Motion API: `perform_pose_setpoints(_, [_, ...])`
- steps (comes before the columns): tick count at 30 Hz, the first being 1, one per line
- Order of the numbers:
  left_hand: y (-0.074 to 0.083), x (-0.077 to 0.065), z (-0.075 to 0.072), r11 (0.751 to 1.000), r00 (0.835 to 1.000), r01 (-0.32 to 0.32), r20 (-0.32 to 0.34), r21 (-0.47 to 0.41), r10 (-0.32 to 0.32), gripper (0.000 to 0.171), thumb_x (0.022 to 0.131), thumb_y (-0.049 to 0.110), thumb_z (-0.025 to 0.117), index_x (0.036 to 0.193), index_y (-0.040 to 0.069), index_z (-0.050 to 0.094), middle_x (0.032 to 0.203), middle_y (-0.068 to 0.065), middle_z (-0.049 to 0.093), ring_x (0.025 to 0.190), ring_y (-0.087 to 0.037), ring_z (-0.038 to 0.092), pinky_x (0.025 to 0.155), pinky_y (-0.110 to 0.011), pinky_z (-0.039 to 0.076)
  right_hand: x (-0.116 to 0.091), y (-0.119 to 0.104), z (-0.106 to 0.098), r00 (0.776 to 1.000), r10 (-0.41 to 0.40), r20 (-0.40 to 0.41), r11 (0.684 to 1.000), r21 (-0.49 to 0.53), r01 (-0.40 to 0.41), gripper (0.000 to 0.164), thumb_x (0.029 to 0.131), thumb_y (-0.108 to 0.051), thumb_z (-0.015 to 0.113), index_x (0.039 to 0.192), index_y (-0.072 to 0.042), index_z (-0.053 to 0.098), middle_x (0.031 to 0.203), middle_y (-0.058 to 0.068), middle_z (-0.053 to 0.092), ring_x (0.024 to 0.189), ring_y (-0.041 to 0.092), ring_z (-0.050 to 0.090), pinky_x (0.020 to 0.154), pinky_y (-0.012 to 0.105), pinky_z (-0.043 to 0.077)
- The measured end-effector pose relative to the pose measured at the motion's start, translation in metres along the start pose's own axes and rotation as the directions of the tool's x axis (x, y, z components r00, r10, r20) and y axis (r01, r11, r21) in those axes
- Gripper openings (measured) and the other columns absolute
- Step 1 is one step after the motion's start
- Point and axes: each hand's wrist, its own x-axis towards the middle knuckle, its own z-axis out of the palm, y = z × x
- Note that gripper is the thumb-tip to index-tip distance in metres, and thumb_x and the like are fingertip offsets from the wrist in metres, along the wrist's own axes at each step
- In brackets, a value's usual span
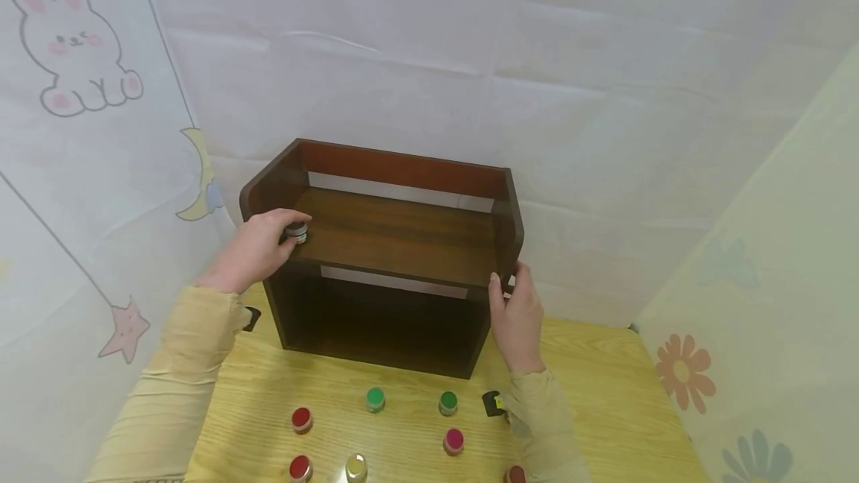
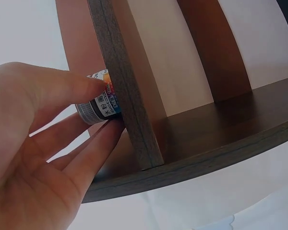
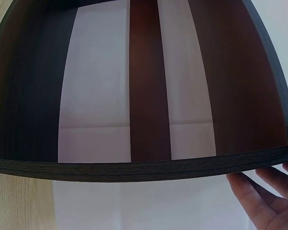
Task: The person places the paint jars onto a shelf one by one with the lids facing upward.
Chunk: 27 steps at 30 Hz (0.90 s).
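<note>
A dark brown wooden shelf point(image 1: 403, 237) with two tiers stands on the table. At the left end of its upper board, my left hand point(image 1: 258, 248) pinches a small paint jar point(image 1: 297, 232) between thumb and fingers. In the left wrist view, the jar point(image 2: 105, 103) shows a printed label and a ribbed cap, partly hidden behind the shelf's upright panel point(image 2: 129, 96). My right hand point(image 1: 518, 319) holds the shelf's right side panel, thumb towards the front edge and fingers on the outer face. The right wrist view shows fingertips point(image 3: 237, 182) against the panel's outside.
Several small jars stand on the wooden table point(image 1: 590, 379) before the shelf: green point(image 1: 375, 399), dark green point(image 1: 448, 402), red point(image 1: 302, 419), magenta point(image 1: 453, 440) and yellow point(image 1: 356, 467) among them. A pale printed cloth point(image 1: 604, 133) hangs behind and at both sides.
</note>
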Motion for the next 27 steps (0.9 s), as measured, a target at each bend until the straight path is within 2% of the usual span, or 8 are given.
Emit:
perform_pose_setpoints(5, [-0.001,-0.001,0.001,1.0,1.0,0.007,0.001,-0.011,-0.007,0.041,0.091,-0.01,0.064,0.131,-0.004,0.062,0.13,-0.024,0.061,0.114,-0.041,0.061,0.093,-0.055,0.049,0.0,0.0,0.001,1.0,-0.016,-0.01,1.0,-0.004,0.016,0.038,0.104,-0.025,0.059,0.133,0.0,0.052,0.118,0.017,0.064,0.095,0.034,0.069,0.075,0.048,0.06])
perform_pose_setpoints(9, [0.001,-0.002,0.001,0.999,0.999,0.036,-0.003,-0.002,-0.036,0.052,0.091,-0.005,0.064,0.142,0.001,0.055,0.142,-0.025,0.05,0.126,-0.044,0.052,0.099,-0.058,0.045,-0.001,0.001,0.001,1.0,-0.017,-0.012,1.0,-0.007,0.017,0.037,0.104,-0.025,0.058,0.132,0.0,0.052,0.117,0.017,0.064,0.095,0.034,0.07,0.075,0.048,0.06])
perform_pose_setpoints(12, [0.003,-0.001,0.0,0.999,0.998,0.05,-0.034,0.005,-0.05,0.055,0.091,-0.001,0.066,0.144,0.0,0.051,0.147,-0.027,0.044,0.132,-0.044,0.046,0.104,-0.058,0.04,0.0,0.001,0.001,1.0,-0.012,-0.011,1.0,-0.008,0.012,0.037,0.104,-0.025,0.058,0.131,-0.001,0.052,0.118,0.016,0.064,0.095,0.034,0.07,0.075,0.047,0.06])
perform_pose_setpoints(15, [0.005,0.0,-0.002,0.999,0.996,0.047,-0.071,0.0,-0.047,0.052,0.092,0.0,0.064,0.143,-0.002,0.051,0.146,-0.026,0.044,0.132,-0.044,0.045,0.105,-0.058,0.039,0.0,0.001,0.001,1.0,-0.006,-0.01,1.0,-0.01,0.006,0.036,0.104,-0.025,0.058,0.131,-0.001,0.053,0.118,0.016,0.064,0.095,0.033,0.07,0.075,0.047,0.06])
perform_pose_setpoints(18, [0.008,0.001,-0.005,0.999,0.993,0.048,-0.105,-0.023,-0.05,0.046,0.095,0.0,0.062,0.14,-0.002,0.054,0.144,-0.025,0.047,0.129,-0.042,0.049,0.103,-0.057,0.041,0.0,0.001,0.001,1.0,-0.005,-0.011,1.0,-0.01,0.005,0.036,0.104,-0.025,0.058,0.131,-0.001,0.053,0.118,0.016,0.064,0.095,0.033,0.07,0.075,0.047,0.06])
perform_pose_setpoints(21, [0.012,-0.001,-0.009,0.998,0.987,0.042,-0.154,-0.053,-0.05,0.04,0.096,-0.001,0.061,0.136,-0.002,0.058,0.139,-0.024,0.052,0.118,-0.042,0.056,0.096,-0.055,0.046,0.0,0.0,0.002,1.0,-0.01,-0.015,1.0,-0.014,0.009,0.036,0.104,-0.024,0.059,0.13,0.0,0.053,0.118,0.017,0.064,0.094,0.034,0.07,0.074,0.048,0.06])
perform_pose_setpoints(27, [0.022,-0.003,-0.014,0.998,0.959,-0.031,-0.284,-0.051,0.016,0.029,0.096,0.002,0.067,0.124,0.001,0.067,0.123,-0.018,0.064,0.1,-0.035,0.065,0.081,-0.049,0.053,0.001,-0.001,0.001,0.999,-0.026,-0.025,1.0,-0.019,0.025,0.037,0.104,-0.024,0.059,0.13,0.002,0.053,0.118,0.019,0.065,0.092,0.036,0.07,0.073,0.049,0.06])
